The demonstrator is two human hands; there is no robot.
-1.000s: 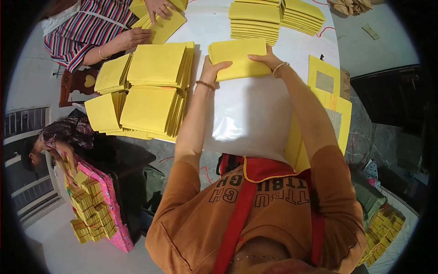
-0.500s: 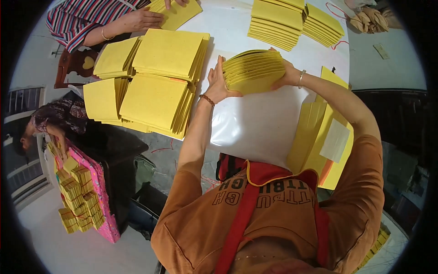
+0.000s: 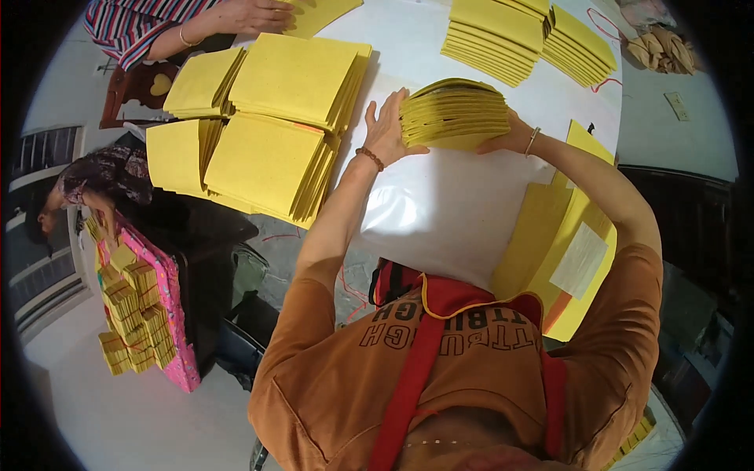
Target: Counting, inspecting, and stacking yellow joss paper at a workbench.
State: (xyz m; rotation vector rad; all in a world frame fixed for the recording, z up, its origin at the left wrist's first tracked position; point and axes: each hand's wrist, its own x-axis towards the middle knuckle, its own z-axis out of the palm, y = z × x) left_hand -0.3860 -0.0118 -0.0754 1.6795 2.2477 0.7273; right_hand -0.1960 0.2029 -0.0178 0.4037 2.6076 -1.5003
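Observation:
Between my two hands, on the white tabletop, is a stack of folded yellow paper (image 3: 455,118), its layered edges showing. My left hand (image 3: 386,132) presses against its left end, thumb along the near side and fingers pointing away from me. My right hand (image 3: 509,133) grips the right end; most of its fingers are hidden behind the paper. Left of my left forearm lie large piles of folded yellow paper (image 3: 263,157). Beside my right arm is a long yellow sheet (image 3: 577,212) with a pale rectangular patch (image 3: 579,261) on it.
More fanned yellow stacks (image 3: 495,43) lie at the far right of the white table (image 3: 448,212). Across the far left, a co-worker's hand (image 3: 255,14) rests by yellow paper. At left, another person bends over a pink-covered surface (image 3: 174,314) with tied yellow bundles (image 3: 133,302).
The stack has been tipped and squared between my hands, its layers looking closer together. My left fingers are spread wider. The whole view has shifted slightly.

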